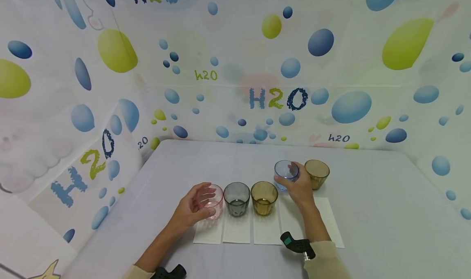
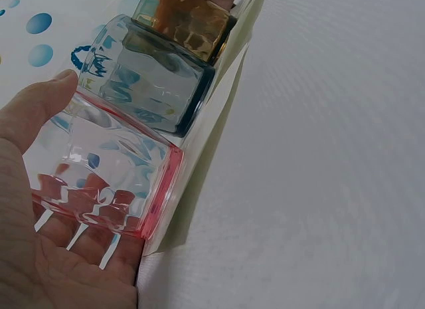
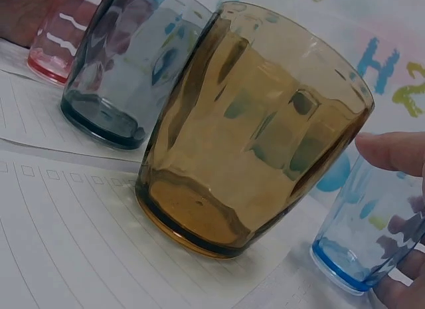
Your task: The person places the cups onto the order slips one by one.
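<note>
A pink-tinted clear glass (image 1: 218, 201) stands at the left end of a row, and my left hand (image 1: 188, 210) holds it round the side, thumb on the near side and fingers seen through the wall behind. Farther back on the right, my right hand (image 1: 302, 188) grips a blue-tinted glass (image 1: 283, 172) between thumb and fingers. In the right wrist view the blue glass (image 3: 345, 246) shows its blue base close to the tabletop. Between the hands stand a grey glass (image 1: 237, 200) and an amber glass (image 1: 264, 199), both upright. A second amber glass (image 1: 318, 173) is right beside my right hand.
Several lined paper sheets (image 1: 238, 232) lie side by side under and in front of the row. A white cloth (image 1: 382, 213) covers the table. Behind it hangs a white backdrop (image 1: 235, 34) with blue and green spots and H2O lettering.
</note>
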A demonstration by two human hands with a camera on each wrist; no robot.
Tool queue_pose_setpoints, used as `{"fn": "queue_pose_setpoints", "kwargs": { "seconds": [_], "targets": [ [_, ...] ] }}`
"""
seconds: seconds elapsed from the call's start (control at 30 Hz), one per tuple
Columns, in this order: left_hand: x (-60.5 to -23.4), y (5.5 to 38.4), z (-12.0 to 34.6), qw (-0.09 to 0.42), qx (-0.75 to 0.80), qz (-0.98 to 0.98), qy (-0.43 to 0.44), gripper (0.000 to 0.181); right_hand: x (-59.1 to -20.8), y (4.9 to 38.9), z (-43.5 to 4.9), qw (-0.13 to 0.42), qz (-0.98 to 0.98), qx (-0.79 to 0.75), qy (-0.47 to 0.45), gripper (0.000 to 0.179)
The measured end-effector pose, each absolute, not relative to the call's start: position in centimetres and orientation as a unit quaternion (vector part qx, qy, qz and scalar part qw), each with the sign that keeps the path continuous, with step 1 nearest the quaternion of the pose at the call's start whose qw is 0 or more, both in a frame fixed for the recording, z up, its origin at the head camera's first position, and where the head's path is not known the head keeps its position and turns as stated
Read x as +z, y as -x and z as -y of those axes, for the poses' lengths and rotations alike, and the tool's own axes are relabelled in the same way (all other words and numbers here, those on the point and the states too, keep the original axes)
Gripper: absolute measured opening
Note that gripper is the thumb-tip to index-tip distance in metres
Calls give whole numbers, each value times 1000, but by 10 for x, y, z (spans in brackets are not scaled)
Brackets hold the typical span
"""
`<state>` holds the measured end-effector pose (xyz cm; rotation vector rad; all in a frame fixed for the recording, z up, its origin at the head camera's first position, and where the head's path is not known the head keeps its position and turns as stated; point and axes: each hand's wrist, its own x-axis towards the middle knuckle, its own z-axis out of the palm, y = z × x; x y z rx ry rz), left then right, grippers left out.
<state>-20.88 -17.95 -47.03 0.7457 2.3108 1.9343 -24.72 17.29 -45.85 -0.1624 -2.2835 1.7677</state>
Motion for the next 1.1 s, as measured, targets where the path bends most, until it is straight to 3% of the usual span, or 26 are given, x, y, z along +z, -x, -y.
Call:
{"fn": "queue_pose_setpoints", "kwargs": {
  "seconds": [0.53, 1.1],
  "targets": [
    [-471, 210, 180, 13, 613, -754, -235, 74, -438, 230, -169, 143, 760, 632, 42, 81],
    [-470, 209, 180, 23, 627, -742, -236, 74, -426, 214, -167, 202, 754, 625, 22, 75]
  ]
}}
